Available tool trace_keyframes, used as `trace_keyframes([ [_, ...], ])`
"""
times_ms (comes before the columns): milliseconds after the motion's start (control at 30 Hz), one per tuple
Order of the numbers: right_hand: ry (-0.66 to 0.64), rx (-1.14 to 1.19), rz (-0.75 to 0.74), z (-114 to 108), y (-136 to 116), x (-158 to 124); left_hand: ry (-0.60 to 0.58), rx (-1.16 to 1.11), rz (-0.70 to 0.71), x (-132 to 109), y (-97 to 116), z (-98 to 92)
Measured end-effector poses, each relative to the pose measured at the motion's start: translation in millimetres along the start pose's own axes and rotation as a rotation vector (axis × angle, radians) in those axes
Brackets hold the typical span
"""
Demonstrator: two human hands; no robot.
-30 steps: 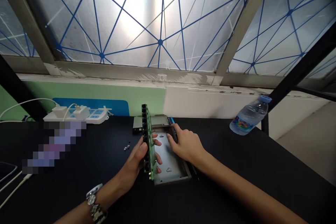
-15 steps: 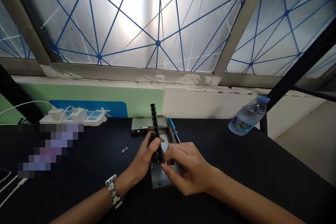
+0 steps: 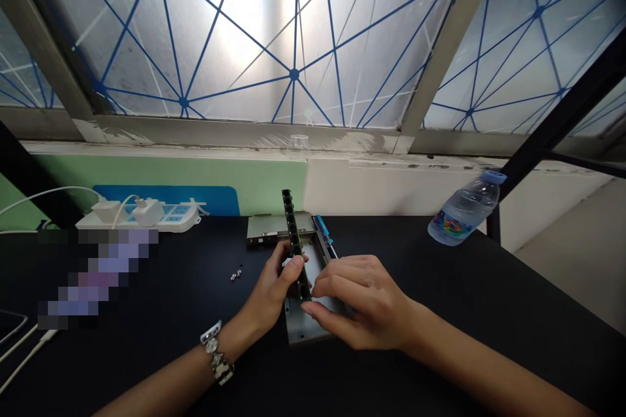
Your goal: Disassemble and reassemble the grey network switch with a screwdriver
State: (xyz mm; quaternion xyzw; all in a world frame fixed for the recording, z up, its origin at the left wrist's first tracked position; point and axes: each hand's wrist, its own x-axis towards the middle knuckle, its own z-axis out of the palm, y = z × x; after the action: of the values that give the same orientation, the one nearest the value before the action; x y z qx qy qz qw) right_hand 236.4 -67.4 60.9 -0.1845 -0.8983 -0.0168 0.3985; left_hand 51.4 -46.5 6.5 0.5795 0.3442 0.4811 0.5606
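My left hand (image 3: pixel 274 283) is closed around a narrow circuit board (image 3: pixel 289 215) with a row of black sockets along its edge. The board stands tilted on edge above an open metal case (image 3: pixel 306 329), thumb on its near side. My right hand (image 3: pixel 362 296) pinches at the board's lower end, thumb and forefinger close together; what lies between those fingertips is hidden. Beneath both hands, the case is partly covered by them. Behind it lies a flat metal cover (image 3: pixel 264 227). A blue-handled screwdriver (image 3: pixel 323 229) rests along the case's right side.
Small screws (image 3: pixel 235 275) lie left of my left hand. A white power strip (image 3: pixel 171 218) with plugs stands at the back left. To the right, a water bottle (image 3: pixel 462 212) leans near a black frame bar (image 3: pixel 562 111). White cables (image 3: pixel 27 358) run along the left edge.
My right hand has shifted slightly up and right at the board's lower end, and its fingers have changed their pose. The board's lower end has swung a little right. The view has moved slightly.
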Motion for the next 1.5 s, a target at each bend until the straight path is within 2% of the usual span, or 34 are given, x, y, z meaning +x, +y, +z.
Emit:
trace_keyframes([
  [100, -0.013, -0.077, -0.077, -6, 1, 2, 0.009, -0.003, -0.011, 1, 3, 1.6],
  [267, -0.056, -0.160, -0.126, -10, -3, 4, -0.010, 0.012, -0.019, 1, 4, 1.1],
  [400, -0.010, -0.120, -0.107, -8, -4, 3, -0.050, 0.012, 0.015, -2, 1, -0.9],
  [533, -0.022, -0.058, -0.134, -1, -3, -1, 0.004, -0.033, -0.039, -2, -5, -2.4],
  [700, -0.032, -0.027, -0.067, 7, -5, -7, -0.031, -0.024, 0.025, -1, -5, -2.5],
  [1000, -0.054, 0.047, 0.001, 10, -9, -11, -0.047, -0.069, 0.004, -1, -10, -2.9],
  [1233, -0.075, 0.124, 0.003, 4, -9, -7, -0.057, -0.105, 0.013, -1, -11, -3.2],
  [1500, -0.106, 0.071, -0.037, -1, -5, -1, -0.038, -0.096, 0.007, 1, -6, -0.9],
])
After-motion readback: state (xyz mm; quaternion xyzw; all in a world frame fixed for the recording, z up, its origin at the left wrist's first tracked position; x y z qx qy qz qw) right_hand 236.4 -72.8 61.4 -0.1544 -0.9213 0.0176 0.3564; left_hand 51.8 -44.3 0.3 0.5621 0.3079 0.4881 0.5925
